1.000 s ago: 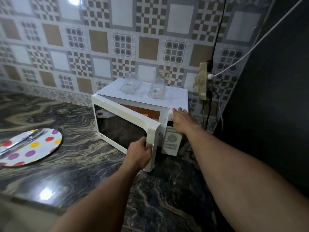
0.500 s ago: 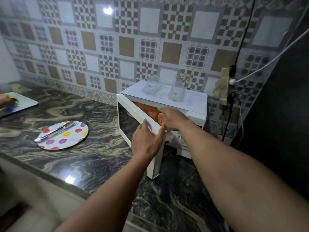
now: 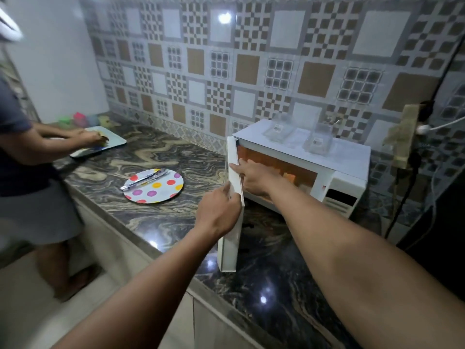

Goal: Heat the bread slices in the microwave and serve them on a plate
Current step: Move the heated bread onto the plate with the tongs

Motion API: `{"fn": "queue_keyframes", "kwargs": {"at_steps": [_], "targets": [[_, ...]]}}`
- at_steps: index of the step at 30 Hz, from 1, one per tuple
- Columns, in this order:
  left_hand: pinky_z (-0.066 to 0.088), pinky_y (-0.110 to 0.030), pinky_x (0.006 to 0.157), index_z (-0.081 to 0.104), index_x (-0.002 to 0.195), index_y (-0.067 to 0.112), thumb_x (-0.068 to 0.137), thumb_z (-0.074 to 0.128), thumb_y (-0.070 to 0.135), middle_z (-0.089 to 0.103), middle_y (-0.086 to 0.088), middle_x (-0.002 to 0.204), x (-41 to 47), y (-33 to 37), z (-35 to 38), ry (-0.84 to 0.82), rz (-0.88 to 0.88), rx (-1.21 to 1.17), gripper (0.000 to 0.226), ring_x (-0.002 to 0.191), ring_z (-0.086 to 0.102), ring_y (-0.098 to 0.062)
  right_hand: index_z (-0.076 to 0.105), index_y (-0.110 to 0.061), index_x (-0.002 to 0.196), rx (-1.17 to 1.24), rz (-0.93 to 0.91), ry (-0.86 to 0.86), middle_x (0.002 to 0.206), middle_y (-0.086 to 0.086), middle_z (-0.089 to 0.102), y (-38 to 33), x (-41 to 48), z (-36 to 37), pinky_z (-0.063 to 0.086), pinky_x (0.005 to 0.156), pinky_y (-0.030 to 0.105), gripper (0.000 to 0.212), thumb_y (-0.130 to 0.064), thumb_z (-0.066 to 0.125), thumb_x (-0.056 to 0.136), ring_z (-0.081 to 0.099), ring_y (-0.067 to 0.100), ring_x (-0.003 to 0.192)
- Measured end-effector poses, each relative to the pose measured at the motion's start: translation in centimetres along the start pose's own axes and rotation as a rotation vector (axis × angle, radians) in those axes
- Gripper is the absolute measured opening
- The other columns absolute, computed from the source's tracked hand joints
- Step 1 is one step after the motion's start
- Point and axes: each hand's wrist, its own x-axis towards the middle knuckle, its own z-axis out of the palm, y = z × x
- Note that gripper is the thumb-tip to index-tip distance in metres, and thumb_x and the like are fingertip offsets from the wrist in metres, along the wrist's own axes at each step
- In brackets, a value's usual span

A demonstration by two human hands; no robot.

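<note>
Door point(image 3: 229, 248) at frame centre, gripped by left hand point(image 3: 219, 212): hold wide while right hand point(image 3: 255, 177), outstretched and empty, reaches into microwave point(image 3: 327, 157).

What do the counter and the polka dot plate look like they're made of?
Counter: polished stone, likely marble or granite, going by swirling veins and mirror-like light reflections. Polka dot plate: probably melamine or plastic, glossy white with printed coloured dots and a thin rim; could be ceramic.
</note>
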Motion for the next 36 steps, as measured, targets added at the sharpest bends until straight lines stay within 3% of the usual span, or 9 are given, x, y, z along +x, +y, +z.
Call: {"fn": "queue_keyframes", "kwargs": {"at_steps": [4,8,13,21,26,29,31,36], "targets": [[0.047,-0.041,0.084,0.061,0.106,0.017,0.099,0.032,0.031,0.069,-0.012,0.111,0.5,-1.8,-2.0,0.022,0.010,0.117,0.033,0.104,0.061,-0.033,0.013,-0.033,0.158,-0.011,-0.034,-0.018,0.167,-0.003,0.009,-1.6,1.8,1.3,0.015,0.120,0.058,0.065,-0.015,0.033,0.100,0.006,0.027,0.153],[0.039,-0.045,0.108,0.045,0.141,0.011,0.104,0.024,0.040,0.050,-0.013,0.145,0.9,-4.0,-3.7,-0.036,0.022,0.252,0.051,0.136,0.045,-0.031,0.013,-0.035,0.158,-0.012,-0.051,0.010,0.167,-0.003,0.008,-3.0,3.2,2.1,0.009,0.117,0.064,0.057,-0.022,0.027,0.104,0.005,0.027,0.153],[0.028,-0.055,0.116,0.030,0.152,0.012,0.108,0.021,0.036,0.025,-0.014,0.162,1.5,-5.8,-6.3,-0.041,-0.020,0.433,0.051,0.150,0.023,-0.032,0.016,-0.033,0.158,0.008,-0.069,0.067,0.167,0.001,0.006,-4.8,4.5,2.8,0.006,0.118,0.060,0.050,-0.035,0.021,0.109,0.003,0.028,0.153],[0.024,-0.053,0.119,0.036,0.150,0.010,0.108,0.019,0.031,0.032,-0.006,0.161,3.3,-9.5,-8.6,0.019,0.075,0.491,0.050,0.154,0.016,-0.028,0.020,-0.030,0.158,0.059,-0.048,0.166,0.166,0.001,0.014,-7.4,7.1,4.2,0.008,0.120,0.060,0.050,-0.038,0.023,0.108,0.009,0.026,0.153],[0.030,-0.051,0.117,0.034,0.153,0.009,0.096,0.000,0.041,0.034,-0.010,0.161,4.5,-12.2,-9.9,-0.003,0.188,0.607,0.074,0.152,0.023,-0.029,0.027,-0.028,0.156,0.025,-0.026,0.213,0.163,0.001,0.023,-8.5,8.4,4.6,0.012,0.118,0.063,0.049,-0.038,0.026,0.108,0.011,0.026,0.151],[0.028,-0.047,0.119,0.035,0.153,0.010,0.102,0.026,0.026,0.036,-0.009,0.160,5.4,-13.1,-10.8,0.003,0.215,0.627,0.055,0.151,0.026,-0.028,0.030,-0.027,0.155,0.011,0.004,0.251,0.162,0.003,0.025,-9.6,9.0,5.0,0.013,0.117,0.062,0.049,-0.039,0.028,0.108,0.011,0.026,0.151],[0.023,-0.046,0.122,0.030,0.156,0.012,0.097,0.039,0.012,0.031,-0.007,0.163,5.8,-13.6,-11.5,-0.020,0.245,0.631,0.060,0.153,0.022,-0.025,0.028,-0.025,0.155,0.000,0.008,0.252,0.164,0.004,0.020,-10.5,9.3,5.2,0.011,0.118,0.060,0.049,-0.038,0.028,0.108,0.007,0.026,0.153],[0.013,-0.045,0.123,0.019,0.159,0.010,0.097,0.037,0.010,0.019,-0.007,0.167,6.8,-15.0,-12.9,-0.043,0.268,0.687,0.065,0.155,0.013,-0.024,0.019,-0.025,0.158,0.049,-0.004,0.217,0.166,0.004,0.013,-12.3,9.9,5.5,0.011,0.119,0.059,0.051,-0.034,0.027,0.109,0.005,0.022,0.153]]}}
